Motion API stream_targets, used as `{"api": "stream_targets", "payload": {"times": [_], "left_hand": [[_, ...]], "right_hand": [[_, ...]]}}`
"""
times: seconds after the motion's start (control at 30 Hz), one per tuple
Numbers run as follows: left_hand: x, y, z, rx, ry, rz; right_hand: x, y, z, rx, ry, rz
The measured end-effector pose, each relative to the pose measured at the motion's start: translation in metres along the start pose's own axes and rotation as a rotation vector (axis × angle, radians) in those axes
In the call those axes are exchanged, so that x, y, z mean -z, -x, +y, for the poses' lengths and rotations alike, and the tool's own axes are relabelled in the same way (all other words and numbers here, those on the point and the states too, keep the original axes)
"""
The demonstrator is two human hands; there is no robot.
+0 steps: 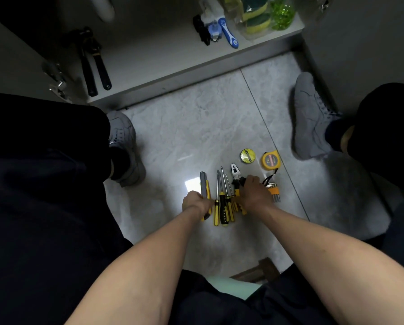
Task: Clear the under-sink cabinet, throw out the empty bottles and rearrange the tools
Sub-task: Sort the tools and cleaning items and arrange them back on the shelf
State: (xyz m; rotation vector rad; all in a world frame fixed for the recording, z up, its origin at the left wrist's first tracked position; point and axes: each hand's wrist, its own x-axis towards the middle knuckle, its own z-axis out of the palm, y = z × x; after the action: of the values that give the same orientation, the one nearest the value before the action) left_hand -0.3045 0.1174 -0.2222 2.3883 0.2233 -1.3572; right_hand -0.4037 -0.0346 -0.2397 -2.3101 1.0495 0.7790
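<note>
- Left hand [195, 204] grips the utility knife [205, 191], left of the screwdrivers [222, 202] on the floor; its blade could cut if exposed.
- Right hand [252, 192] grips the pliers [237, 177], right of the screwdrivers; nudging could scatter the row.

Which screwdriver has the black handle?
The middle screwdriver of the three on the floor. Its handle is mostly black and fatter; the ones beside it have thinner yellow handles with black stripes.
</note>
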Motion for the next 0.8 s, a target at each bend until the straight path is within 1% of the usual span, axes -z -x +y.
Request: {"api": "stream_targets", "payload": {"times": [0.1,0.23,0.4,0.57,0.67,0.8], "left_hand": [[0.001,-0.001,0.001,-0.001,0.026,0.003],[0.005,0.007,0.006,-0.005,0.018,0.002],[0.018,0.015,0.013,-0.035,0.062,0.129],[0.026,0.015,0.016,-0.046,0.21,0.151],[0.028,0.018,0.017,-0.065,0.239,0.202],[0.035,0.019,0.023,-0.046,0.264,0.241]], "right_hand": [[0.004,-0.005,-0.002,-0.045,-0.046,-0.048],[0.013,-0.008,-0.002,-0.094,-0.065,-0.064],[0.01,-0.005,-0.009,-0.05,-0.104,-0.061],[0.014,-0.003,-0.017,-0.028,-0.143,-0.076],[0.025,-0.004,-0.017,-0.047,-0.163,-0.044],[0.042,-0.003,-0.02,-0.079,-0.222,0.006]]}}
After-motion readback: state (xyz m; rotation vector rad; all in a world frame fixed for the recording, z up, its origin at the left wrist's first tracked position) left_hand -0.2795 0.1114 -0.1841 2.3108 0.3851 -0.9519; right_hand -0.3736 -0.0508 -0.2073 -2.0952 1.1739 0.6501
